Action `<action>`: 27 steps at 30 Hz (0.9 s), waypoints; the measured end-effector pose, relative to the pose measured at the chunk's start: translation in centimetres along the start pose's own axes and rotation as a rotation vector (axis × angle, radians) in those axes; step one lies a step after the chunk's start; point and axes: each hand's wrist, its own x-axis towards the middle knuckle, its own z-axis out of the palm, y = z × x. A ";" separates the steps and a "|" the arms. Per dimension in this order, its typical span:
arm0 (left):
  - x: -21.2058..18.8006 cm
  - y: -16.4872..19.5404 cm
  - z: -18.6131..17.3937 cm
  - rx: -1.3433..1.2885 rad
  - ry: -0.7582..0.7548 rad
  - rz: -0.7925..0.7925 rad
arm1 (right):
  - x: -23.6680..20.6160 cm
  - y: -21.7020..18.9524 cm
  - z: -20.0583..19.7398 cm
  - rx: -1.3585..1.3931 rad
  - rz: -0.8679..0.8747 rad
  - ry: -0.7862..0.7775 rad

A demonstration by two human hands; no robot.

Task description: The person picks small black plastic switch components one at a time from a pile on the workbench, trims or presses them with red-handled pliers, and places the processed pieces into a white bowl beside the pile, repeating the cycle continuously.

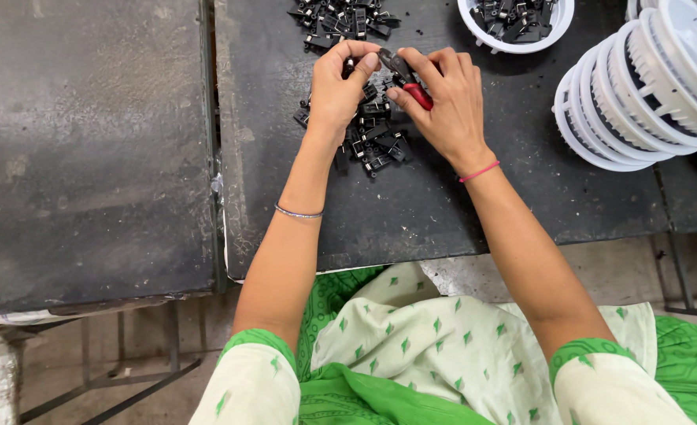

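The left hand (339,88) pinches a small black plastic moulded part (349,66) between thumb and fingertips, its grip pressed tight on the piece, raised just above a loose heap of small black plastic parts (372,138) on the dark worn bench (443,205). The right hand (447,98) is wrapped around a pair of small red-handled cutting pliers (407,79), grip closed on the handles, with the dark metal nose pointing toward the held part and touching or almost touching it; which one cannot be told. A second heap of the same black parts (340,20) lies farther back on the bench. A round white plastic bowl (557,20) at the far edge holds more black parts. To the right lies a tilted stack of white ribbed plastic round housings (639,102), well apart from the hands
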 end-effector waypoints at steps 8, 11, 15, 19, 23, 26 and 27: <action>-0.1 0.5 0.1 0.036 0.003 0.058 | -0.1 -0.1 0.1 0.001 0.003 -0.008; -0.2 0.6 0.1 0.036 0.006 0.048 | -0.1 -0.1 0.2 -0.003 0.004 -0.008; -0.2 0.7 0.1 0.043 0.010 0.066 | -0.1 -0.2 0.3 -0.011 0.005 -0.005; -0.3 0.9 0.1 0.074 0.022 0.061 | -0.1 -0.2 0.3 -0.008 0.001 -0.012; -0.3 1.0 0.0 0.123 0.041 0.037 | -0.2 -0.1 0.2 0.005 0.003 -0.025; -0.3 1.1 0.0 0.134 0.043 0.039 | -0.1 0.0 0.3 0.006 -0.004 -0.018; -0.3 1.1 0.0 0.136 0.042 0.043 | -0.1 0.0 0.3 0.005 -0.008 -0.013</action>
